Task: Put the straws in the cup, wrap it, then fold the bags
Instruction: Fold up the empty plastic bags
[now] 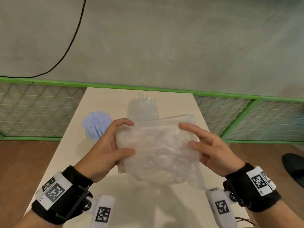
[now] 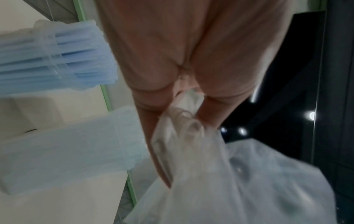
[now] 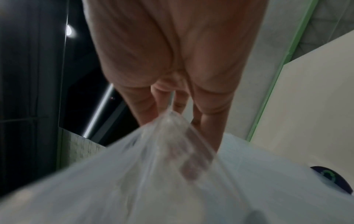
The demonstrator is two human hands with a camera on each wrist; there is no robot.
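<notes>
A folded stack of clear plastic bags [image 1: 158, 148] is held up above the pale table [image 1: 65, 155] between both hands. My left hand [image 1: 115, 142] grips its left edge, thumb on top and fingers behind. My right hand [image 1: 202, 145] pinches the right edge the same way; the bags [image 3: 172, 174] fill the right wrist view. In the left wrist view the bags [image 2: 220, 174] hang from my fingers [image 2: 153, 144]. A bunch of pale blue straws [image 1: 97, 125] stands in a cup at the left, wrapped in clear film [image 2: 57, 60]. The cup itself is mostly hidden.
A crumpled clear plastic bag [image 1: 143, 107] lies at the table's far middle, behind the held stack. A green mesh fence [image 1: 41, 104] runs past the far edge. A black cable [image 1: 72, 40] crosses the grey floor. A dark object [image 1: 294, 168] sits at the right.
</notes>
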